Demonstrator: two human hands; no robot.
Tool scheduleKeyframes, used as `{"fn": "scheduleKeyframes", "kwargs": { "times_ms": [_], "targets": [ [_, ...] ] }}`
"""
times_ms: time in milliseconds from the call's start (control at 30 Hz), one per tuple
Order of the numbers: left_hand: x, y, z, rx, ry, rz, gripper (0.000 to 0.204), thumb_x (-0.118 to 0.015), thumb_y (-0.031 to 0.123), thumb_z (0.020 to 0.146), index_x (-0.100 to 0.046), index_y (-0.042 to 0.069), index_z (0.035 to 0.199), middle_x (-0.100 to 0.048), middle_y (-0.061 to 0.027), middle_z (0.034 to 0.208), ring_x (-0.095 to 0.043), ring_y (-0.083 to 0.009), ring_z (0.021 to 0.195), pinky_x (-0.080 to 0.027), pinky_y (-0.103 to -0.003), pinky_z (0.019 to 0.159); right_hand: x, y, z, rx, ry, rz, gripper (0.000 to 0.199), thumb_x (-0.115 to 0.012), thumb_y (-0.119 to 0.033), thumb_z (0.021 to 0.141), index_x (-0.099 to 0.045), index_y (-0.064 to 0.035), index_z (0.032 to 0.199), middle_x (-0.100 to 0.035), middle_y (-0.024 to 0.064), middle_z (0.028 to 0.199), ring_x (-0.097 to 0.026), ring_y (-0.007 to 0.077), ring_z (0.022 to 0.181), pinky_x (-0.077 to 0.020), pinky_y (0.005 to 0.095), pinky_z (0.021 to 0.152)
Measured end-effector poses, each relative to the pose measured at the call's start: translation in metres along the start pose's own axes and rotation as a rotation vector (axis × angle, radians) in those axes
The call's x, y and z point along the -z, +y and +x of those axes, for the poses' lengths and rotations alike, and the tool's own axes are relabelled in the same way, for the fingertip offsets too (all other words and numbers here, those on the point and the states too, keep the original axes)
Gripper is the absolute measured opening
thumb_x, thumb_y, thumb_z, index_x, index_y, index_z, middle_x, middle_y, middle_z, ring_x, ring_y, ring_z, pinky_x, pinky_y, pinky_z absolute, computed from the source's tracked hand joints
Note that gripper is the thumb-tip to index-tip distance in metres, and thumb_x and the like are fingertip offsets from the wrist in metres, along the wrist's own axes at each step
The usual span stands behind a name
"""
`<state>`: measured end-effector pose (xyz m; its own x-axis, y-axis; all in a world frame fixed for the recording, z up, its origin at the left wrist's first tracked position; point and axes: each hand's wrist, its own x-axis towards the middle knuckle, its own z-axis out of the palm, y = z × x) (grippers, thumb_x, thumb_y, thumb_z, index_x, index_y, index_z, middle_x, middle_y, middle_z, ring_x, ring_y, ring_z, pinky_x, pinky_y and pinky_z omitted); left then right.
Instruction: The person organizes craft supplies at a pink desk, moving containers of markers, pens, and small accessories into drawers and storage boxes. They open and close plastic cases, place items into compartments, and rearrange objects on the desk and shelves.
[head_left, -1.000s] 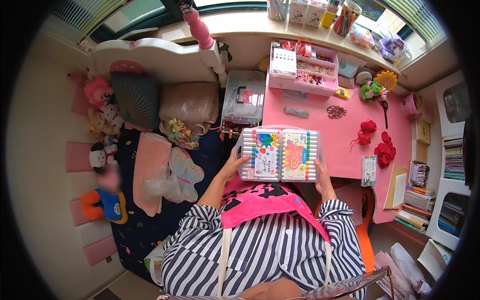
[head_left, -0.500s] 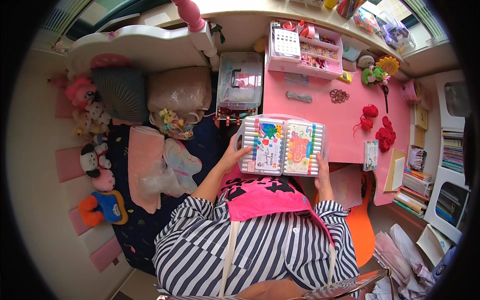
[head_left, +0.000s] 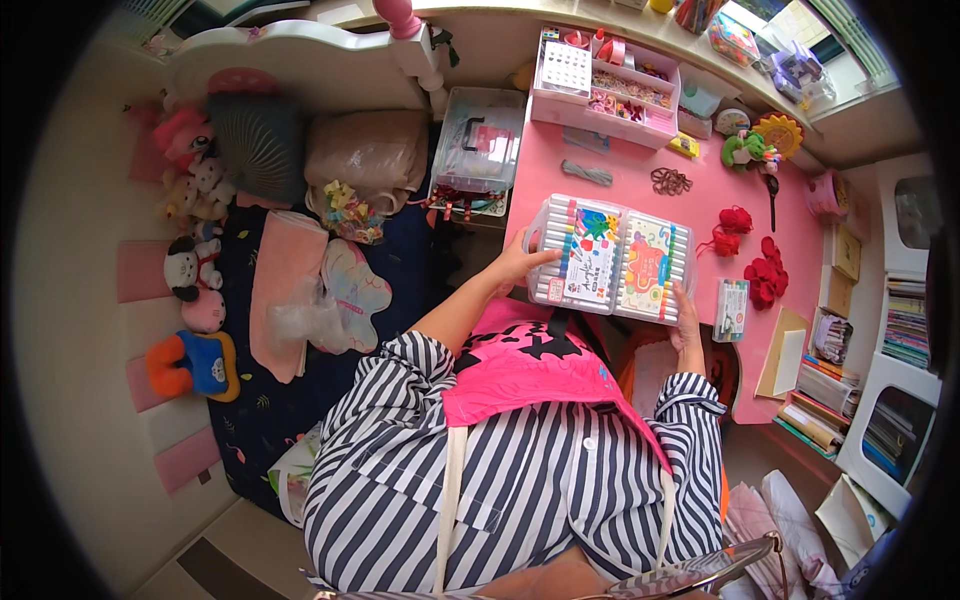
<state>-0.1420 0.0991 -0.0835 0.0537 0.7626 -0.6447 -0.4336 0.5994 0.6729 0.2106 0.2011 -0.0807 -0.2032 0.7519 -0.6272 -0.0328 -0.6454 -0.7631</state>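
Note:
Between both hands I hold a clear plastic case of marker pens (head_left: 612, 258), with rows of white pens showing around two colourful printed cards. My left hand (head_left: 522, 262) grips its left side, thumb over the front. At the lower right corner my right hand (head_left: 688, 318) wraps the edge, its fingers partly hidden behind the case. The case overlaps the near edge of the pink desk (head_left: 540, 160). Close to my right hand a smaller clear box of pens (head_left: 731, 310) stands on the desk.
On the desk lie red yarn (head_left: 733, 230), red fabric pieces (head_left: 767, 275), a brown chain (head_left: 671, 181) and a grey cord bundle (head_left: 587, 172). A white-and-pink organizer (head_left: 605, 88) stands at the back. Left are a clear lidded box (head_left: 480, 135) and a bed with plush toys (head_left: 205, 310).
The marker case has shifted right and up over the desk in both hands, and it is tilted slightly clockwise. The whole view has turned a little as well.

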Motion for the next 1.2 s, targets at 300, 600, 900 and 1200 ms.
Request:
{"fn": "scheduleKeyframes", "kwargs": {
  "times_ms": [300, 600, 900, 1200],
  "targets": [
    [0.007, -0.009, 0.001, -0.053, 0.039, 0.016, 0.087, -0.079, 0.029, 0.072, -0.027, 0.011, 0.140, -0.050, -0.0135, 0.124, -0.058, -0.0266, 0.106, -0.051, -0.051, 0.077, -0.007, -0.010, -0.004, 0.025, -0.029, -0.180, 0.063, -0.066, -0.033, 0.087, -0.039, -0.0032, 0.135, -0.052, 0.0087, 0.126, -0.052, 0.0178, 0.114, -0.0411, 0.0329, 0.097],
    [0.026, -0.006, -0.003, -0.299, 0.301, 0.766, 0.081, -0.069, 0.049, 0.078, -0.038, 0.006, 0.139, -0.046, -0.0222, 0.128, -0.034, -0.0342, 0.129, -0.035, -0.040, 0.103, -0.012, -0.017, -0.002, 0.072, 0.105, -0.509, 0.065, -0.063, -0.037, 0.088, -0.039, 0.0003, 0.136, -0.050, 0.0129, 0.130, -0.047, 0.0196, 0.120, -0.0360, 0.0326, 0.101],
    [0.201, -0.047, 0.040, -0.118, 0.430, 0.011, 0.058, -0.066, 0.028, 0.085, -0.044, -0.001, 0.130, -0.054, -0.0129, 0.123, -0.053, -0.0206, 0.111, -0.041, -0.033, 0.095, -0.115, -0.024, -0.062, 0.548, 0.566, -0.578, 0.046, -0.061, -0.015, 0.091, -0.045, 0.0034, 0.130, -0.049, 0.0135, 0.130, -0.047, 0.0205, 0.119, -0.0356, 0.0326, 0.101],
    [0.253, -0.019, 0.156, -0.038, 0.735, -0.203, 0.074, -0.076, 0.027, 0.076, -0.035, -0.002, 0.130, -0.055, -0.0130, 0.116, -0.057, -0.0207, 0.099, -0.047, -0.033, 0.080, -0.279, -0.015, -0.115, 0.523, 0.240, -0.900, 0.023, -0.063, -0.005, 0.084, -0.062, -0.0007, 0.107, -0.064, 0.0117, 0.104, -0.061, 0.0222, 0.099, -0.0460, 0.0306, 0.086]
  ]
}}
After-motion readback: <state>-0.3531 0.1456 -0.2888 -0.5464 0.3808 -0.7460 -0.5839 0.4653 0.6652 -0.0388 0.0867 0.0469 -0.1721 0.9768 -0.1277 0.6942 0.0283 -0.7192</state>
